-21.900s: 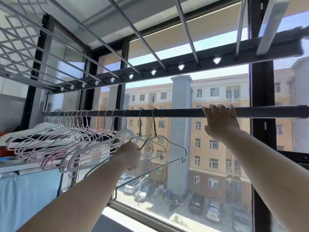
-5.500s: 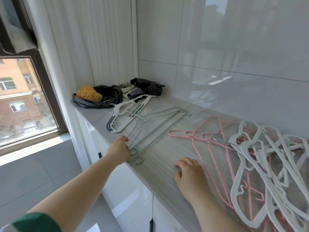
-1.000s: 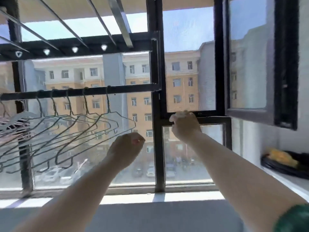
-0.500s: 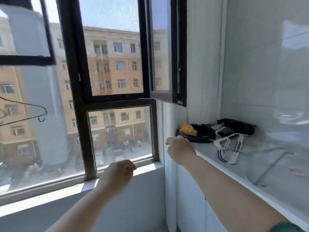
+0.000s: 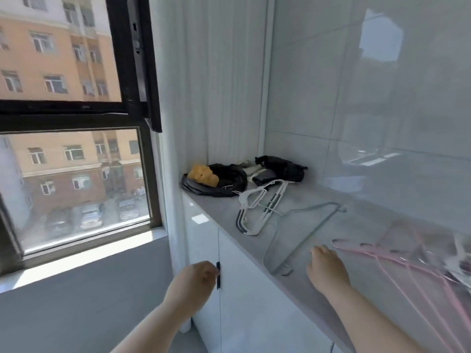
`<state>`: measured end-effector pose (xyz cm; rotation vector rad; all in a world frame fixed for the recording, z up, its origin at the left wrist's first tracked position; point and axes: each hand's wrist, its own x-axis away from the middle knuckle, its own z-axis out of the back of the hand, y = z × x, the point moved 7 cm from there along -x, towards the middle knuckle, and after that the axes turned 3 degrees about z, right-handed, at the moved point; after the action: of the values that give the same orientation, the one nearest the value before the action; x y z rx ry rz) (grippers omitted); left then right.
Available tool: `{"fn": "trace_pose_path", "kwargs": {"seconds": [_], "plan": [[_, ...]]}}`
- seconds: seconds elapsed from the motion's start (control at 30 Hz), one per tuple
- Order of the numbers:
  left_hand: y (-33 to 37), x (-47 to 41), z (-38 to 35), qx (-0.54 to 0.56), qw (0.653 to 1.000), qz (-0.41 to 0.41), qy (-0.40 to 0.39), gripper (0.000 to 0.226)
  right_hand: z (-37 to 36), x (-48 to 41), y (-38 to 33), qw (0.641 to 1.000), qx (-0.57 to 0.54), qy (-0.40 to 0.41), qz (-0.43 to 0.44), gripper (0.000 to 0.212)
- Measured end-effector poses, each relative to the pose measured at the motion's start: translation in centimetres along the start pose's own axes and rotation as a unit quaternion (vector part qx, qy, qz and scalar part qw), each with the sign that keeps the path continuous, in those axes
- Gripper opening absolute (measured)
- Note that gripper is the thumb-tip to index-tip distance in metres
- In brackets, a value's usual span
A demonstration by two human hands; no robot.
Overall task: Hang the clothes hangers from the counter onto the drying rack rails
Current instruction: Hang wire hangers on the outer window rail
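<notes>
A grey counter [image 5: 331, 284] runs along the tiled wall. On it lies a thin grey-green wire hanger [image 5: 303, 225], with a white plastic hanger [image 5: 257, 212] behind it and several pink hangers [image 5: 397, 261] to the right, blurred. My right hand [image 5: 325, 270] hovers over the counter between the wire hanger and the pink ones, fingers loosely bent, holding nothing. My left hand [image 5: 196, 280] hangs in front of the cabinet, below the counter edge, loosely curled and empty. The drying rack is out of view.
At the counter's far end sit a black bag [image 5: 219, 184] with something yellow [image 5: 204, 174] and dark cloth items [image 5: 283, 169]. White cabinet doors [image 5: 244, 289] stand below the counter. A black-framed window [image 5: 76, 110] fills the left, one sash swung open.
My view has swung right and down from the window and rack to the counter. Both empty hands have dropped, the right one now over the counter beside the wire hanger.
</notes>
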<state>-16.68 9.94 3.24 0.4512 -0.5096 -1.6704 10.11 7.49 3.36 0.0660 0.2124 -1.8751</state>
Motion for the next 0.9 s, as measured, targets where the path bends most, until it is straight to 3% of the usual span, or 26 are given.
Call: {"fn": "trace_pose_path", "kwargs": {"seconds": [0.3,0.5,0.67,0.8,0.9], "plan": [[6.5,-3.8,-5.4,-0.03,0.998,-0.046,0.027,0.035,-2.1,-1.3,1.8,0.988,-0.137,0.073,0.01,0.022],[9.2,-7.1,-8.4,-0.138,0.989,0.037,-0.044,0.033,-2.4,-2.3,2.7,0.981,-0.183,0.067,0.021,0.025],[10.2,-8.4,-9.1,-0.207,0.975,0.023,-0.084,0.03,-2.5,-2.6,3.3,0.98,-0.186,0.065,0.026,0.03],[10.0,-7.8,-8.8,-0.18,0.978,0.027,-0.105,0.029,-2.1,-2.6,3.9,0.971,-0.226,0.077,0.001,0.036],[9.5,-6.9,-8.5,-0.027,0.992,0.039,-0.117,0.018,-1.8,-2.5,4.2,0.962,-0.253,0.099,-0.013,0.037]]}}
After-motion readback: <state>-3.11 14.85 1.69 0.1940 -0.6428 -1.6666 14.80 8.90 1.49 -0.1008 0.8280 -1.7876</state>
